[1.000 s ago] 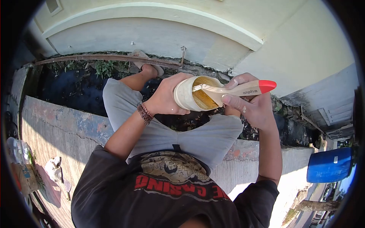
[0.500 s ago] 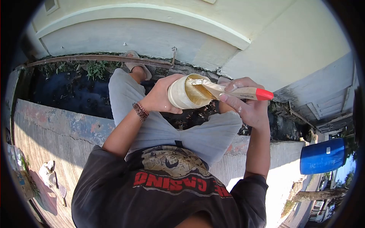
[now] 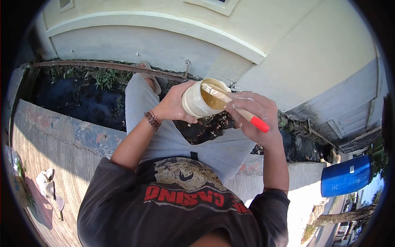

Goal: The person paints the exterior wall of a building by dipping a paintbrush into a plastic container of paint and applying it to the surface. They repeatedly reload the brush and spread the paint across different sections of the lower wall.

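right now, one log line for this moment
left hand: grips cup | right hand: grips brush, bristles inside cup | cup: tilted, yellowish liquid | nearby: blue drum

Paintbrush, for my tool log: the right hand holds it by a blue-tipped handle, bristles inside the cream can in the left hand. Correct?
Not quite. The head view shows the handle tip is red, not blue. Otherwise yes: the right hand holds the paintbrush, bristles inside the cream can gripped by the left hand.

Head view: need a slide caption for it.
Left hand grips a cream tub; right hand holds a red-tipped brush with its bristles inside.
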The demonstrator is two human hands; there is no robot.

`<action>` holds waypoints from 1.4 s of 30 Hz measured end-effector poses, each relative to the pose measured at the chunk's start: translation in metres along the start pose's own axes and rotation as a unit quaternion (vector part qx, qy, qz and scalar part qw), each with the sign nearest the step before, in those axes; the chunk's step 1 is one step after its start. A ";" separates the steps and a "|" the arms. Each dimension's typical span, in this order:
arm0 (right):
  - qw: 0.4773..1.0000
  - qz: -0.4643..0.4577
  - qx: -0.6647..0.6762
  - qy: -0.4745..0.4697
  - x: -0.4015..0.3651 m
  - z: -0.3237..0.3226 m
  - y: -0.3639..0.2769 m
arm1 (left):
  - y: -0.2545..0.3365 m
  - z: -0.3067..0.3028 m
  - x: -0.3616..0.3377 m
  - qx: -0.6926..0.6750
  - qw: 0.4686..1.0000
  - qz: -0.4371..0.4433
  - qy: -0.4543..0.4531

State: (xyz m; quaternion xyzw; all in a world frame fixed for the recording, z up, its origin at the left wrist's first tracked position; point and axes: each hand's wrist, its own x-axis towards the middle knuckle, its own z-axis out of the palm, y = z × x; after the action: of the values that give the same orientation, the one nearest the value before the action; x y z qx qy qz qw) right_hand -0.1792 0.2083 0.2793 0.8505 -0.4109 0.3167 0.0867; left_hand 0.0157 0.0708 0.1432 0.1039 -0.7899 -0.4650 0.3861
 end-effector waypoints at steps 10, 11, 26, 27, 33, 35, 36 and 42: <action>0.781 0.272 0.491 0.273 -0.049 0.021 0.066 | -0.020 -0.002 -0.010 0.046 0.997 -0.037 0.050; 0.706 0.280 0.562 0.327 -0.058 0.034 0.075 | -0.023 -0.003 -0.013 0.044 0.995 -0.046 0.083; 0.397 0.432 0.584 0.562 -0.074 0.235 0.215 | -0.087 -0.070 0.062 0.049 0.976 -0.131 0.167; 0.401 0.426 0.578 0.568 -0.069 0.247 0.224 | -0.096 -0.078 0.069 0.064 0.973 -0.131 0.181; 0.518 0.414 0.495 0.561 -0.056 0.311 0.254 | -0.108 -0.080 0.105 0.046 0.968 -0.159 0.188; 0.616 0.404 0.361 0.572 -0.054 0.338 0.266 | -0.123 -0.077 0.101 0.048 0.964 -0.172 0.199; 0.704 0.380 0.237 0.552 -0.055 0.350 0.275 | -0.128 -0.076 0.099 0.043 0.958 -0.172 0.225; 0.754 0.302 0.174 0.557 -0.048 0.358 0.288 | -0.138 -0.065 0.100 0.066 0.956 -0.203 0.201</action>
State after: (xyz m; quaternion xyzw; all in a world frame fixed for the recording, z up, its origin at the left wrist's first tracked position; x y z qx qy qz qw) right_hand -0.2506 -0.0933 -0.0632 0.3560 -0.4631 0.8100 0.0511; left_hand -0.0329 -0.0992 0.1000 0.3788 -0.6869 -0.4501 0.4268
